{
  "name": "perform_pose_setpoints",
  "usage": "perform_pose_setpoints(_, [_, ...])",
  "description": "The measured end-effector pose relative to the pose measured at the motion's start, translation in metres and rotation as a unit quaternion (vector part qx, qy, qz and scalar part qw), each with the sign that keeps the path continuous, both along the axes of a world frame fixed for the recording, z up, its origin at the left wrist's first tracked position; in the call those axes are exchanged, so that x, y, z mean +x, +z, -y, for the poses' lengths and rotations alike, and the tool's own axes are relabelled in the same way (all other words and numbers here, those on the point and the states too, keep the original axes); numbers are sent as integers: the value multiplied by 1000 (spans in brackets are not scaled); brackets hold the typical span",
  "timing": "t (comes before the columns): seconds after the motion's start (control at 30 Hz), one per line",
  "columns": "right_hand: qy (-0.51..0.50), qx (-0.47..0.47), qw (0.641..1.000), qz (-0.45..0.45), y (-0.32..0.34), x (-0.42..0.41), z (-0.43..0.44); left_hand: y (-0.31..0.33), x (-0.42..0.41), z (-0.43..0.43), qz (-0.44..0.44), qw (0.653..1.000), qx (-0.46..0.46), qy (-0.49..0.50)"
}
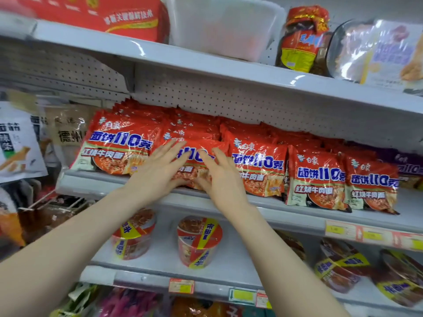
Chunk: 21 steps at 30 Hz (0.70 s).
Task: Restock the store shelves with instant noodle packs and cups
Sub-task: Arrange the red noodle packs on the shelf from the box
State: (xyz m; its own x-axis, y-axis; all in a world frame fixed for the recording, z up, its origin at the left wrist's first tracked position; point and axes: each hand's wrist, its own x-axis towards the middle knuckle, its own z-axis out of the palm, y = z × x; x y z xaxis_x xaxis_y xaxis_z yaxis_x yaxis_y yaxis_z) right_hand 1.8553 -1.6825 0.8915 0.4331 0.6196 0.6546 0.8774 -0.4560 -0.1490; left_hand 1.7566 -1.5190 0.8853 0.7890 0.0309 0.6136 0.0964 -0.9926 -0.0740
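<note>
Holds left hand [158,172] and right hand [220,179] flat on front pack [194,143], mid-row on shelf [91,183], fingers [170,148] straight and spread, pressing not gripping, probably to seat it level with neighbouring packs [258,170]; notes cups [199,241] untouched on lower shelf [231,257].

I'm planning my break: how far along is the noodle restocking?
Done: the middle shelf looks packed with red noodle packs. In hand: the left hand and right hand lie flat on one pack near the front. Left: the lower shelf shows only two red cups at its left, with bare space beside them.
</note>
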Motion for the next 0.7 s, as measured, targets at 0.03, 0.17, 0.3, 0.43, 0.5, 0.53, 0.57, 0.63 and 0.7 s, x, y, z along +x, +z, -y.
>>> perform_pose_setpoints(0.03, [0, -23, 1000, -5, 2, -4, -5, 0, -4, -9, -19, 1000, 4, 3])
perform_pose_setpoints(0.17, [-40, -103, 994, -6, 3, -12, -14, -7, -8, -31, -59, 998, 15, 13])
perform_pose_setpoints(0.3, [-56, -112, 992, -11, 2, -13, -18, -11, -3, -34, -38, 999, 24, -5])
perform_pose_setpoints(0.43, [-72, -100, 992, -10, -1, -6, -27, -13, 10, -37, -28, 999, -6, -17])
perform_pose_setpoints(0.5, [-74, -85, 994, -7, -3, -2, -32, -12, 15, -40, -32, 999, -27, -21])
perform_pose_setpoints(0.53, [-73, -76, 994, -5, -4, 0, -35, -11, 17, -41, -28, 999, -32, -26])
perform_pose_setpoints(0.57, [-75, -68, 995, -3, -5, 2, -37, -9, 18, -41, -25, 999, -33, -29])
perform_pose_setpoints(0.63, [-83, -65, 994, 2, -5, 6, -41, -7, 20, -41, -24, 999, -31, -27])
perform_pose_setpoints(0.7, [-91, -64, 994, 10, -5, 9, -44, -4, 23, -41, -19, 999, -22, -17])
